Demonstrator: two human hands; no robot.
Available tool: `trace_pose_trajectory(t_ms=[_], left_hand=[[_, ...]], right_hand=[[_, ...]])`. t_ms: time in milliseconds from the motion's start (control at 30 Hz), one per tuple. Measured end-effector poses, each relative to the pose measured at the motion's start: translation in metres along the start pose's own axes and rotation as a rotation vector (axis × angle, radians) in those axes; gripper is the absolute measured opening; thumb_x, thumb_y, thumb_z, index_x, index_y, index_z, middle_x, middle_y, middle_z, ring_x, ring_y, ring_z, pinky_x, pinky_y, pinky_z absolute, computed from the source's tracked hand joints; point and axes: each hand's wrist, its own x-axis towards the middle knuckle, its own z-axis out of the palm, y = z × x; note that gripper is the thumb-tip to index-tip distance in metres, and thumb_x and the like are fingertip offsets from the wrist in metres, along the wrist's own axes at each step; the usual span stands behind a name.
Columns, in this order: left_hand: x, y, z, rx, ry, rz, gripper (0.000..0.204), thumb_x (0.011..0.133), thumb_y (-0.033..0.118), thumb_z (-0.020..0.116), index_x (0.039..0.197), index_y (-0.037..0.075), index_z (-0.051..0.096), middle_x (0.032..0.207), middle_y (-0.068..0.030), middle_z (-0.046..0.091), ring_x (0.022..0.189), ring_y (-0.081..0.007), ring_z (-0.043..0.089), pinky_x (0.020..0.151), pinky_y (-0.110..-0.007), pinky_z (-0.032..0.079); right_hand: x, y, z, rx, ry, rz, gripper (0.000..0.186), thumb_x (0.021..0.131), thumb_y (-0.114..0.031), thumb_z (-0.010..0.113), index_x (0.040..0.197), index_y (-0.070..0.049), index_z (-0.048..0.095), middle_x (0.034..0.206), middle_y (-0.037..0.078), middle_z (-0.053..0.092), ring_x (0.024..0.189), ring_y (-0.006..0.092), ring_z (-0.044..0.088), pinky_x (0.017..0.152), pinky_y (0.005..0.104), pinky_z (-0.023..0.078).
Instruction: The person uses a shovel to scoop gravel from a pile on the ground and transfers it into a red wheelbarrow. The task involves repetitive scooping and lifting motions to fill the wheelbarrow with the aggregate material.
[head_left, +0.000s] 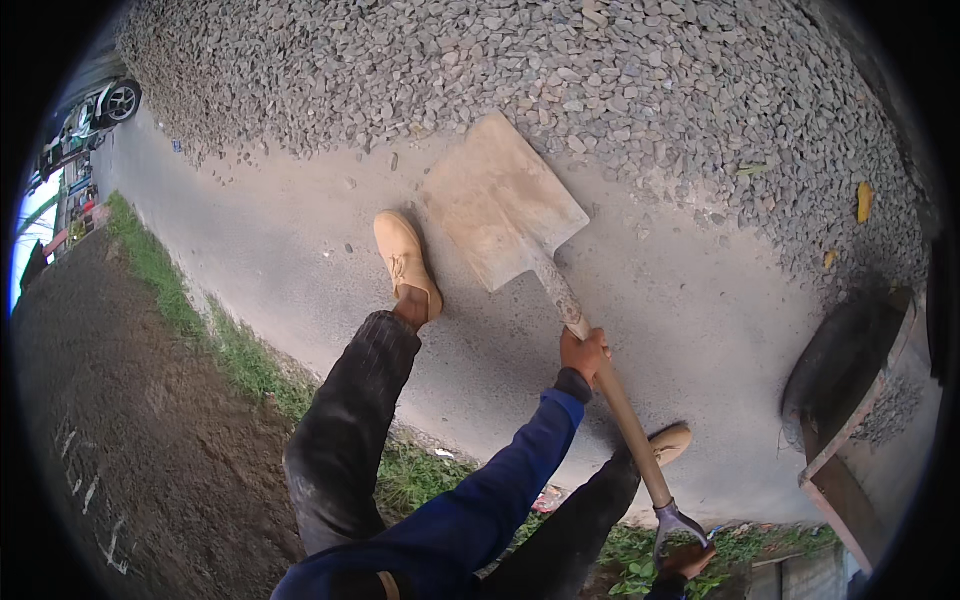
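Observation:
A square-bladed shovel (pixel 505 200) slants across the middle of the view, with its dusty metal blade toward the gravel pile (pixel 560 60). The blade carries no stones, and its front corner is by the pile's near edge; I cannot tell whether it touches the ground. My left hand (pixel 585 355) is closed around the wooden shaft just below the metal socket. At the lower right, my right hand (pixel 688 560) grips the D-shaped handle (pixel 678 522) at the shaft's end, partly cut off by the dark sleeve and lower edge.
My tan shoes (pixel 402 255) stand apart on the paved ground, one on each side of the shaft. A wheelbarrow (pixel 850 400) with some gravel sits at the right. Grass (pixel 240 350) and bare soil (pixel 130 400) border the pavement; a motorbike (pixel 100 110) stands far left.

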Motion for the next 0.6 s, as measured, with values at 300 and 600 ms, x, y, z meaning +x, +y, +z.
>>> trace_pose_trajectory(t_ms=[300,600], left_hand=[[0.192,0.51,-0.095,0.137,-0.03,0.526,0.01,0.075,0.008,0.056,0.074,0.003,0.047,0.057,-0.0053,0.048,0.044,-0.0168,0.049,0.04,-0.032,0.045],[0.165,0.565,-0.116,0.176,0.049,0.416,0.013,0.075,0.013,0.055,0.068,0.006,0.047,0.053,-0.0046,0.045,0.042,-0.0183,0.045,0.04,-0.031,0.045]], right_hand=[[-0.392,-0.12,0.456,0.362,-0.596,0.633,0.044,0.081,-0.057,0.039,0.06,-0.018,0.036,0.049,-0.004,0.029,0.041,0.0106,0.032,0.036,0.0277,0.025],[-0.463,-0.146,0.43,0.613,-0.671,0.664,0.039,0.084,-0.049,0.041,0.062,-0.017,0.037,0.046,-0.003,0.03,0.037,0.0114,0.028,0.034,0.025,0.024]])
